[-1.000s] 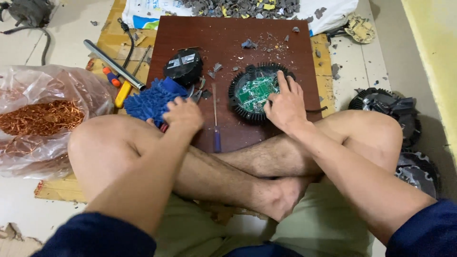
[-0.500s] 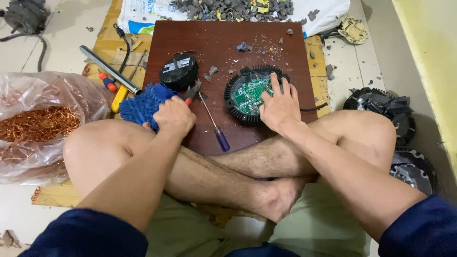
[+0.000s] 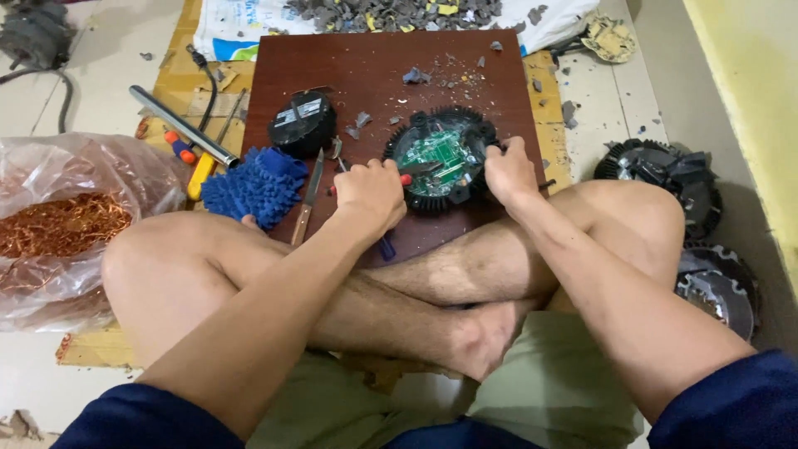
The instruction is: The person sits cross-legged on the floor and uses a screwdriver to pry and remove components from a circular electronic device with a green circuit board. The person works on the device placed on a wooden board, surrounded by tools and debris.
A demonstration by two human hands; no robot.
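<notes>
Left hand (image 3: 370,193) left the blue mitt (image 3: 253,185); now at the finned disc (image 3: 440,160).

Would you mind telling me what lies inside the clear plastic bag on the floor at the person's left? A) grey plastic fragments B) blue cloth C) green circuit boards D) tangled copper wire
D: the clear plastic bag holds a reddish-brown tangle of copper wire; the grey fragments lie beyond the brown board, the blue mitt lies on it, and the green circuit board sits in the round black housing.
</notes>
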